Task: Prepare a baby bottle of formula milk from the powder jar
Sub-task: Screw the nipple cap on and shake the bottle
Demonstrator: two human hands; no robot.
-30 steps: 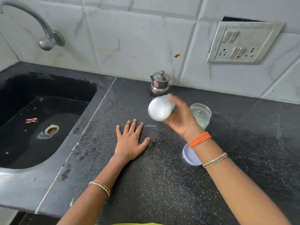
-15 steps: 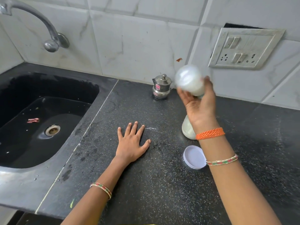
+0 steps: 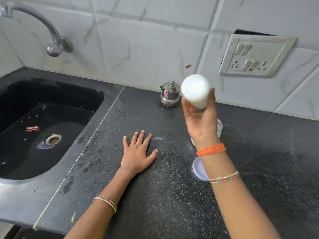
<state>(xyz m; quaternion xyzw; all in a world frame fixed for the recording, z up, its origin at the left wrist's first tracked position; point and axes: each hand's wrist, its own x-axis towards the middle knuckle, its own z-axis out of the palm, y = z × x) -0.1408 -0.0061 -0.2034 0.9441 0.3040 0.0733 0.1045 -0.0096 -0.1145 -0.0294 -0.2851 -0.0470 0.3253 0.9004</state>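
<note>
My right hand point(image 3: 200, 121) is raised above the counter and grips a baby bottle point(image 3: 195, 90) full of white milk. The bottle's round base points toward me and is blurred by motion. Behind my right wrist stands the clear powder jar point(image 3: 219, 127), mostly hidden. Its white lid point(image 3: 198, 168) lies flat on the counter, partly covered by my forearm. My left hand point(image 3: 138, 152) rests flat on the black counter point(image 3: 155, 195) with the fingers spread, holding nothing.
A small steel pot with a lid point(image 3: 169, 94) stands against the tiled wall, just left of the bottle. A black sink point(image 3: 43, 131) with a tap point(image 3: 51, 42) fills the left. A switch and socket plate point(image 3: 255, 56) hangs on the wall at right.
My right hand swung the bottle up from low over the counter to the height of the wall, then shifted slightly. The left hand stayed flat in place.
</note>
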